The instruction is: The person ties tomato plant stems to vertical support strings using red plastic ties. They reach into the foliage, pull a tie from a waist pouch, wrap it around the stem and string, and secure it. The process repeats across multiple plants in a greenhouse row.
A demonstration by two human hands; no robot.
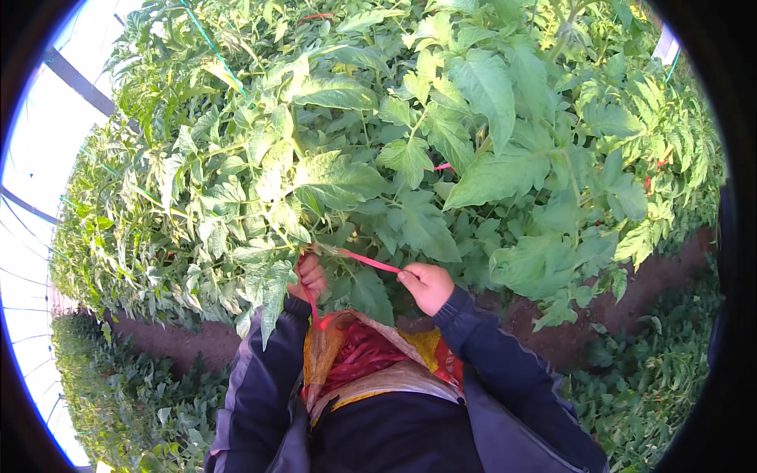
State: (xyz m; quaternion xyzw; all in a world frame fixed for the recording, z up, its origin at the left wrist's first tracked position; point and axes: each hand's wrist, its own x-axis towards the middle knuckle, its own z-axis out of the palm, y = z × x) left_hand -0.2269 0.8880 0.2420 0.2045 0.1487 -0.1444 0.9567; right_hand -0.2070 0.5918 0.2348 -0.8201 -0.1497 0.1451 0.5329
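Observation:
My right hand (427, 287) pinches one end of a pink-red plastic strip (371, 261), which runs taut up and left to a tomato plant's stem (300, 248). Beside that stem, my left hand (310, 277) is closed on the same material, and a red length (311, 301) hangs from it towards the bag. Leaves hide part of the left fingers and the spot where strip and stem meet. At my waist an open woven plastic bag (364, 381) holds a bundle of red strips (366, 355).
Dense tomato foliage (414, 219) fills the space ahead. Green twine (216, 50) runs through the upper left leaves. Bare soil (183, 343) shows between this row and the plants (639, 378) behind. Curved frame bars (77, 80) stand at the left.

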